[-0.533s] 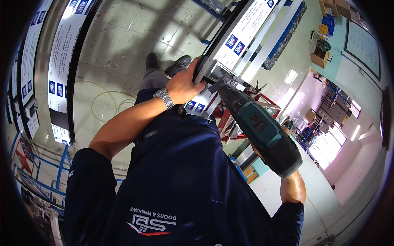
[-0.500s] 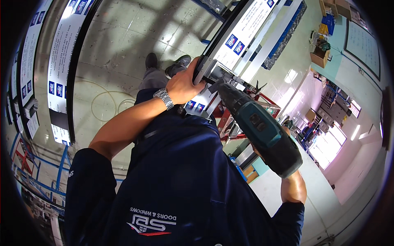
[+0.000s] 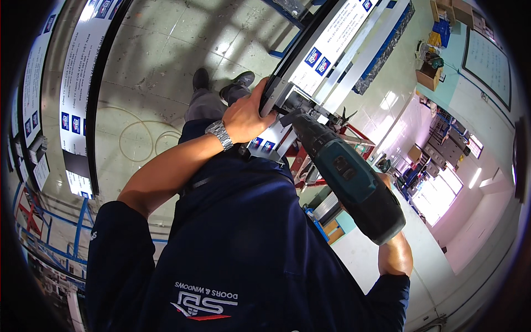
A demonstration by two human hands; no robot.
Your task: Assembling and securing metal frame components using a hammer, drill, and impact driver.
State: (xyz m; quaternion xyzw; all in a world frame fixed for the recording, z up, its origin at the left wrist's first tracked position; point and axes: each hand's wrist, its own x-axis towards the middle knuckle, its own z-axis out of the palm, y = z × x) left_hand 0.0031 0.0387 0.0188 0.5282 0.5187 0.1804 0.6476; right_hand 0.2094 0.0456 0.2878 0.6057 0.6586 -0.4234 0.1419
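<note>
The drill (image 3: pixel 354 171) is in the right hand (image 3: pixel 385 179), which holds it from behind. Its nose points just beside the left hand (image 3: pixel 246 119). The left thumb and fingers pinch the end of a long frame (image 3: pixel 315 61). A red stand (image 3: pixel 361 135) is past those fingers, partly blocked by the drill. Most right fingers are hidden; the frame's far end is cut off.
</note>
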